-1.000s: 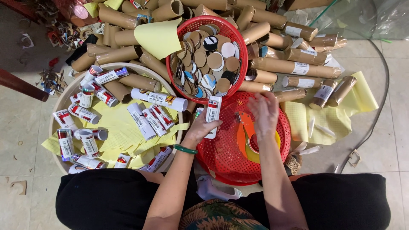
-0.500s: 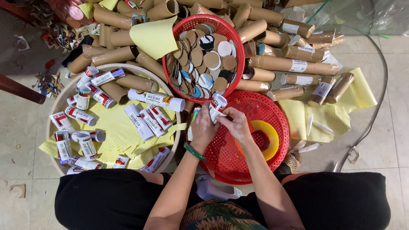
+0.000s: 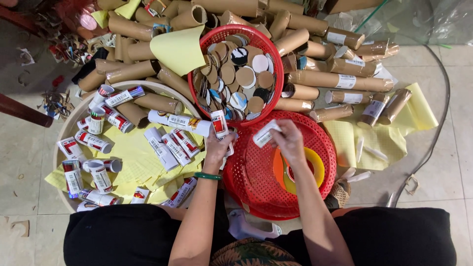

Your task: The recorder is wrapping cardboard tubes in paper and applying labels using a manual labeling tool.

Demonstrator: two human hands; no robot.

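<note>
Seemingly mid-labelling — left hand [image 3: 217, 148] fingers clamped on a red-and-white tube [image 3: 219, 125], right hand [image 3: 288, 140] pinching a white label [image 3: 265, 134] — lining label to tube looks next.

Person seen from above: bare forearms, a green bangle [image 3: 207, 176] on the left wrist, black trousers [image 3: 123, 236] over both thighs, patterned garment [image 3: 251, 252] at the waist.

Floor [image 3: 29, 162]: pale square tiles with visible joints, lightly soiled. Paper scraps [image 3: 56, 101] lie scattered at upper left. A dark red bar [image 3: 22, 111] crosses the left edge. A thin cable [image 3: 446, 93] curves along the right.
</note>
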